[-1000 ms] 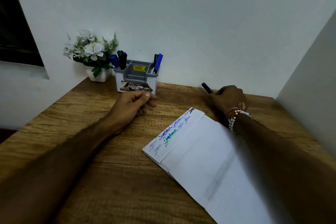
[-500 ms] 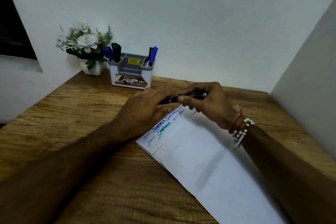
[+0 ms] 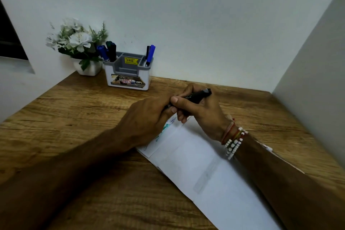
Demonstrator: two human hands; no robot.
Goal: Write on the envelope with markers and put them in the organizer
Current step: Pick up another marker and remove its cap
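At ten o'clock from the hands, against the wall, soft white flowers sit in a small squarish white pot. Just beside it, at eleven o'clock, stands the organizer, a boxy grey-and-white plastic caddy with smooth walls, a yellow price sticker and a glossy label. Stored markers, blue and dark, stand upright in its left and right corner slots.

The left hand is curled round the near end of a slim black marker, which lies tilted with its far end toward two o'clock. The right hand pinches the barrel between thumb and bent fingers. The two hands touch, just above the envelope's top corner.

I judge the cap is being worked, but the left fingers hide that end, so pulling off or pushing on cannot be told. If off, the next move calls for a straight pull along the barrel, then setting the tip on bare paper.

The envelope is long, flat white paper, its flap showing blue and green writing. It lies on the grainy wooden table, running toward five o'clock under the right forearm. Beaded bracelets ring that wrist.
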